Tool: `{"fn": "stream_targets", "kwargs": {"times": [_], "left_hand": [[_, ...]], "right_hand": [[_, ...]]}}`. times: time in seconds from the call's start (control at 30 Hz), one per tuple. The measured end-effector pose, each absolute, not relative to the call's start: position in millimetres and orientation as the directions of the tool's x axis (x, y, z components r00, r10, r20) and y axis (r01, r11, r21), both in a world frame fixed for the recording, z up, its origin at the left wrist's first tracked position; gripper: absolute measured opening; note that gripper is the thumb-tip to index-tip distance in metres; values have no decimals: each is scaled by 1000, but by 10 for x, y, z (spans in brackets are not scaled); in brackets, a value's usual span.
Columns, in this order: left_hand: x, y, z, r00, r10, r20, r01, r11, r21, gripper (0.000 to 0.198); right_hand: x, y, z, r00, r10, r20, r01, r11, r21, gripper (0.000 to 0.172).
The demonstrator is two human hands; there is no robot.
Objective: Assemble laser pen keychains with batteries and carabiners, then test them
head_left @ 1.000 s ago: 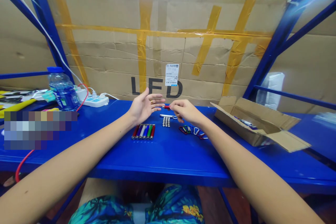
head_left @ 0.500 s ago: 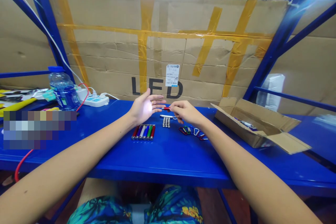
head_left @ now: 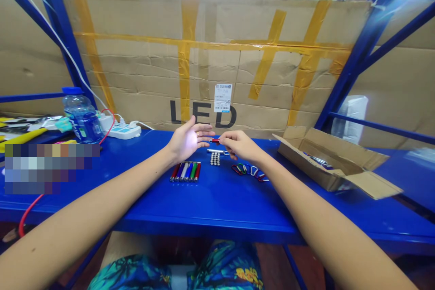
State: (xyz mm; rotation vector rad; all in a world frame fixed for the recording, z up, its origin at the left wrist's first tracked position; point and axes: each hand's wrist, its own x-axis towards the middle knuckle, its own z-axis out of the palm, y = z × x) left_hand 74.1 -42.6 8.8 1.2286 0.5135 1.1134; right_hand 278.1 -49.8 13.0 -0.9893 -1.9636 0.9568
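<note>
A slim red penlight (head_left: 214, 140) is pinched between the thumb and fingers of the right hand (head_left: 239, 145), at its three o'clock. At nine, the left hand (head_left: 186, 140) is spread, a bright patch of light on its palm; whether its fingertips touch the barrel, I cannot tell. Close by at six lie a silver penlight (head_left: 215, 151) and rows of button cells (head_left: 215, 159). Farther out on the blue table (head_left: 210, 204) are coloured penlights (head_left: 184, 171) between seven and eight, carabiners (head_left: 248, 169) at four, and an open carton (head_left: 306, 170) past three.
</note>
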Motion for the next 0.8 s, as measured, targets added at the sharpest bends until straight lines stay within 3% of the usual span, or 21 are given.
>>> {"fn": "stream_targets", "kwargs": {"times": [0.8], "left_hand": [[744, -424, 75, 439, 859, 265, -382, -88, 920, 59]], "right_hand": [[2771, -512, 135, -430, 852, 297, 328, 454, -828, 15]]}}
